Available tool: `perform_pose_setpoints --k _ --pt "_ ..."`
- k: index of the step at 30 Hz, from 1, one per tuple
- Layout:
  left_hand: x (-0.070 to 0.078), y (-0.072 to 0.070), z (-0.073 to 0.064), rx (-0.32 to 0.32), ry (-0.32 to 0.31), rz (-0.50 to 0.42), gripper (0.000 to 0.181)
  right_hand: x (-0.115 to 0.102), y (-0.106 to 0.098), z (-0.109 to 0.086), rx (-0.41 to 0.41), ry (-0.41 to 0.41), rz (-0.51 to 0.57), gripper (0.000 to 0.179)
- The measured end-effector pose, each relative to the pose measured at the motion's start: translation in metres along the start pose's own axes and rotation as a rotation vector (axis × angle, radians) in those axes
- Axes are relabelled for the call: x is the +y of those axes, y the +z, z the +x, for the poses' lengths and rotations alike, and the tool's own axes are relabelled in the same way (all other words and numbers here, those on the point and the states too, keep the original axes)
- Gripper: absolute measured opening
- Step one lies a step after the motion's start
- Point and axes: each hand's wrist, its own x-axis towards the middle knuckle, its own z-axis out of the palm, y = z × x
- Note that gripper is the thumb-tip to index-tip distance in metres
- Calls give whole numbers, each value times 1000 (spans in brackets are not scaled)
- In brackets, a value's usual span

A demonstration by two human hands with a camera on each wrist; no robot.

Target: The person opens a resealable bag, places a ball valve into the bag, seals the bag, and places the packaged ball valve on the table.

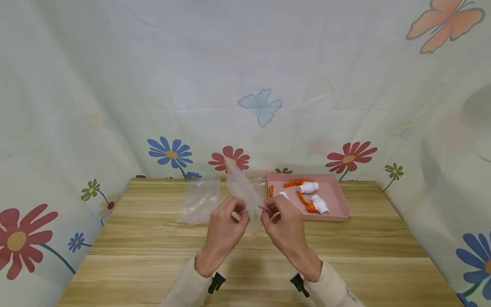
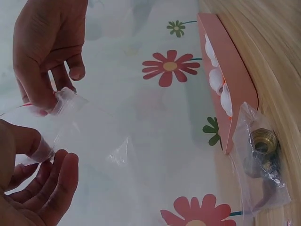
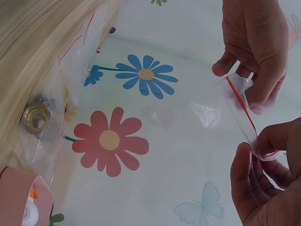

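Between both hands hangs a clear zip bag point(image 1: 242, 187), with a red line point(image 3: 242, 103) along its mouth. My left hand point(image 1: 226, 221) pinches one side of the mouth between thumb and fingers. The other side is pinched by my right hand point(image 1: 285, 221), close to the red line. Nothing shows inside this bag. Behind it on the table lies a second clear bag point(image 2: 277, 188) holding a brass threaded fitting point(image 2: 264, 141) and smaller metal pieces that I cannot make out. In the head view, the raised bag and hands partly cover that second bag.
A pink tray point(image 1: 341, 200) stands at the back right, holding several white valves point(image 1: 308, 187) with orange handles point(image 1: 293, 183). Another clear bag point(image 1: 201, 198) lies flat left of the hands on the wooden table point(image 1: 153, 238). A flowered curtain point(image 1: 192, 76) encloses the back and sides.
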Motion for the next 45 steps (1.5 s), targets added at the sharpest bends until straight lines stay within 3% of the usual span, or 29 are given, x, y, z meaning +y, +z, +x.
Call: perform_pose_setpoints --k 13,19,29,45 --pt "-8 -10 1 76 10 31 23 14 -11 1 89 -43 -70 28" --pt "-8 -13 1 64 0 59 21 16 -13 2 105 -27 -81 26" --pt "-8 -17 3 -42 -64 33 9 15 -18 1 21 38 -65 21" --pt "-4 -19 7 -56 46 29 6 11 -26 0 -144 68 -102 8"
